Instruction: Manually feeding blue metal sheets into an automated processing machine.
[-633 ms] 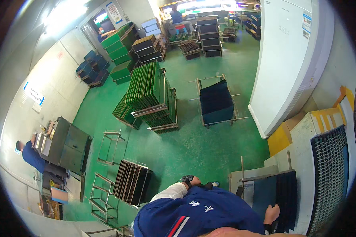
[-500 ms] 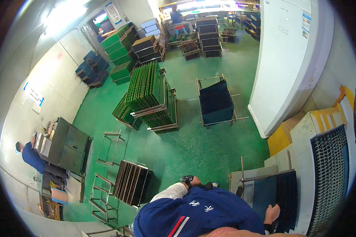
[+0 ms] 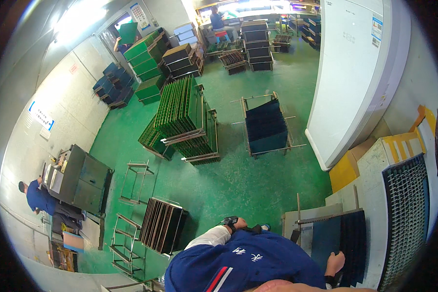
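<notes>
My right hand (image 3: 334, 263) is closed at the edge of a dark blue flat panel (image 3: 324, 241). That panel stands at the front of a row of dark panels (image 3: 354, 241) in a metal rack (image 3: 326, 216) at my right side. In front of my body is my left hand (image 3: 240, 223), with a black watch-like band (image 3: 230, 222) at its wrist. Its fingers are mostly hidden, beside something black (image 3: 254, 228) that I cannot make out.
A rack of dark panels (image 3: 163, 225) stands left of me, near bare metal frames (image 3: 126, 243). Ahead are stacked green panels (image 3: 182, 107) and a rack of dark sheets (image 3: 266, 126). A tall white cabinet (image 3: 355, 73) rises at right. A person (image 3: 40, 196) works by a grey machine (image 3: 85, 177).
My hands have hardly moved. In the far left doorway a person now holds up a green panel. The person by the grey machine has shifted posture, one arm now lower and back.
</notes>
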Motion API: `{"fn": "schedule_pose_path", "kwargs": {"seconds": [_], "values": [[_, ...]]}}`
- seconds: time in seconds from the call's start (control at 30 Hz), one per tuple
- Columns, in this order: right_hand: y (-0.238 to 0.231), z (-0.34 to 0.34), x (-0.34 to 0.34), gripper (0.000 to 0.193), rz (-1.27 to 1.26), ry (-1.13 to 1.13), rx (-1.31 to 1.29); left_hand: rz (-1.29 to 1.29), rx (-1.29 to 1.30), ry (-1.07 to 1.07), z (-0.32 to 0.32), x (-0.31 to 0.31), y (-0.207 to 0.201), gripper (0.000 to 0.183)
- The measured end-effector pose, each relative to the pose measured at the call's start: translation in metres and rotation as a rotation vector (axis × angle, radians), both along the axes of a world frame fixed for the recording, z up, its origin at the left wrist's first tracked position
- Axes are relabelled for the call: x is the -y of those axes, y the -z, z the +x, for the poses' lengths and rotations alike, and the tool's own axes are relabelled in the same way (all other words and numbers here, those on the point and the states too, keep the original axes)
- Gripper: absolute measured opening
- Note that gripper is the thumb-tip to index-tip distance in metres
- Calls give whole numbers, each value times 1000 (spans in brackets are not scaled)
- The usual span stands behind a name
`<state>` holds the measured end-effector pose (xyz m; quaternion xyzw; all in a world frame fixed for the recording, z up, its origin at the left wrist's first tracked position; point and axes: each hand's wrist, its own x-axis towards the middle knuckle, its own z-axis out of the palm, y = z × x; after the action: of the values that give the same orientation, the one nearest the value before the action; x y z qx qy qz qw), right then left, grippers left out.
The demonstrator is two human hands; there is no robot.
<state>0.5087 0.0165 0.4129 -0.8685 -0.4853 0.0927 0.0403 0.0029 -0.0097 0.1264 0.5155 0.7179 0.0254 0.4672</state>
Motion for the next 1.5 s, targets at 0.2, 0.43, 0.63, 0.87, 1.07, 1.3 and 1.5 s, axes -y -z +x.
{"fn": "schedule_pose_path", "kwargs": {"seconds": [0.2, 0.43, 0.63, 0.87, 1.07, 1.3, 1.5], "values": [[-5, -2, 1, 38, -23, 15, -25, -21, 85, -70, 0, 1, -7, 28], [10, 4, 3, 34, 3, -27, 65, 12, 14, -80, -5, 7, 22, 29], [8, 2, 3, 34, 2, -34, 58, 75, 32, -102, -4, 7, 18, 29], [5, 1, 0, 38, -45, 15, 20, 87, -53, -21, -12, 8, 54, 28], [-44, -32, 3, 39, -42, 24, -1, 12, -54, 9, -2, 1, 11, 29], [-44, -30, 0, 38, -39, -5, -5, 24, -30, -50, -4, 11, 15, 31], [-44, -31, 1, 36, -39, -8, -17, -33, -28, -125, 2, 6, -6, 24]]}}
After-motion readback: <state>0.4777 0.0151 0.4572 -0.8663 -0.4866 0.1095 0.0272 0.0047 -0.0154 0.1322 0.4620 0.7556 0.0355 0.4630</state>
